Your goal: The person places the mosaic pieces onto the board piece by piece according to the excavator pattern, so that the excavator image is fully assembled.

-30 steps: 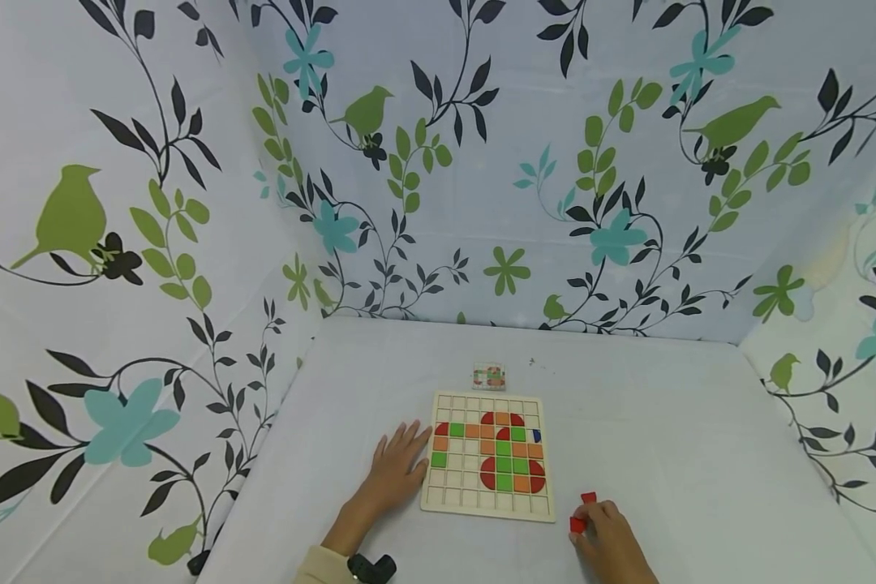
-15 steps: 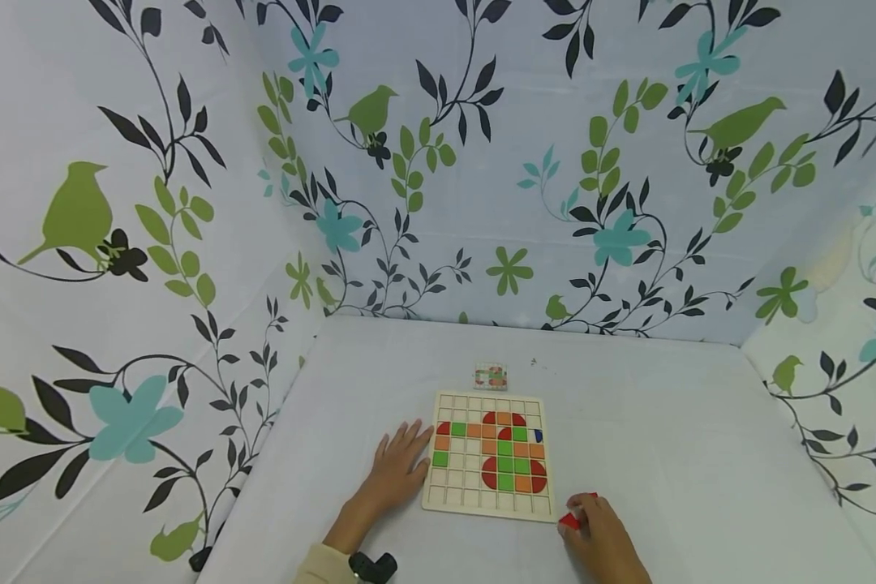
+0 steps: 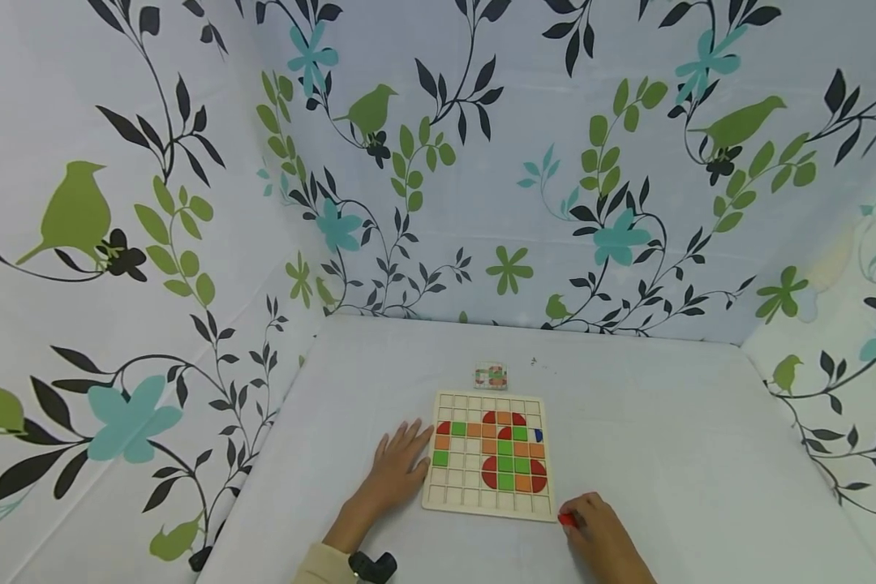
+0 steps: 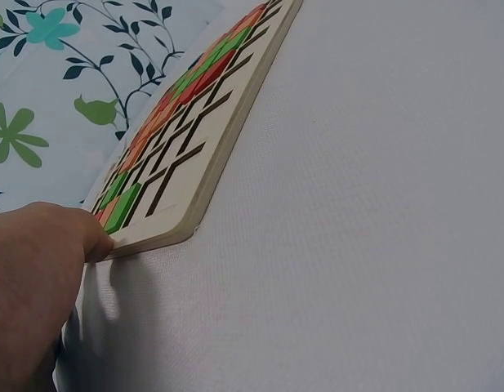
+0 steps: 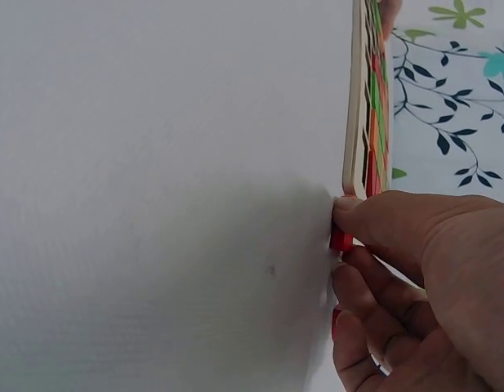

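Observation:
A square wooden grid board (image 3: pixel 448 478) lies on the white table, its cells partly filled with red, orange and green pieces. My left hand (image 3: pixel 394 474) rests flat beside it, fingers spread and touching the left edge. Just off the board's near right corner, my right hand (image 3: pixel 604 539) pinches a small red block (image 5: pixel 341 238) between thumb and index finger. In the right wrist view, another bit of red block (image 5: pixel 336 323) shows by the lower fingers; whether they hold it I cannot tell. On the board, a small blue piece (image 3: pixel 538 435) sits near the right edge.
A small card with a coloured pattern (image 3: pixel 491 375) stands or lies just behind the board. The white tabletop (image 3: pixel 672 438) stretches to the right. Patterned cloth (image 3: pixel 438 162) with birds and leaves hangs behind and at both sides.
My right hand has moved left, to the board's near right corner, with the red block, which has turned in the fingers. The second red block has become hidden in the head view. My left hand stays put.

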`<state>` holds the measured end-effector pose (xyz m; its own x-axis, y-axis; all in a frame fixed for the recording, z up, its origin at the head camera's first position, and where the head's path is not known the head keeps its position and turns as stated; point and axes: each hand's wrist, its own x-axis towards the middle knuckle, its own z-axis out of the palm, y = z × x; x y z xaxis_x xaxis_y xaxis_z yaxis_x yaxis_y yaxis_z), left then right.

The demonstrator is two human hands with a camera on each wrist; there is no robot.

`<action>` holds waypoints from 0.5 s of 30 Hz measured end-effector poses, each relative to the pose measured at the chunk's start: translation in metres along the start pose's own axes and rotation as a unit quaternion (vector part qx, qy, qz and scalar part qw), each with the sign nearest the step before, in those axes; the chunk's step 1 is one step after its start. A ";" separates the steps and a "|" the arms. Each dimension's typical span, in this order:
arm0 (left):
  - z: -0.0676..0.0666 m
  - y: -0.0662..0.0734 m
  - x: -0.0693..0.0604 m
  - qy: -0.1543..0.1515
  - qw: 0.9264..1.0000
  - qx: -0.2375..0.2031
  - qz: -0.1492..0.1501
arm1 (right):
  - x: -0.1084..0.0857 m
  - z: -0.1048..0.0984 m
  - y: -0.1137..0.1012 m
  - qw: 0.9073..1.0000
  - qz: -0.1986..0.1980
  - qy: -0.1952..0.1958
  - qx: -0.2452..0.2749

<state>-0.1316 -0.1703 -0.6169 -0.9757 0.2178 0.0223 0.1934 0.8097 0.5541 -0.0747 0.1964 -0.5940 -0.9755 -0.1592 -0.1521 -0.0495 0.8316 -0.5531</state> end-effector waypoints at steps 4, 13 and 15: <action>0.000 0.000 0.000 0.000 1.000 0.002 0.000 | 0.003 -0.001 -0.002 1.000 0.017 0.015 0.000; 0.000 0.000 0.000 0.004 1.000 0.000 0.004 | 0.022 -0.003 -0.022 0.999 0.011 0.045 0.021; 0.000 -0.001 0.000 0.004 1.000 0.003 0.005 | 0.025 -0.001 -0.029 0.999 0.010 0.045 0.023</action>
<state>-0.1321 -0.1714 -0.6174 -0.9746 0.2213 0.0352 0.2039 0.8104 0.5492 -0.0978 0.1693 -0.5811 -0.9916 -0.0927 -0.0905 -0.0220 0.8089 -0.5875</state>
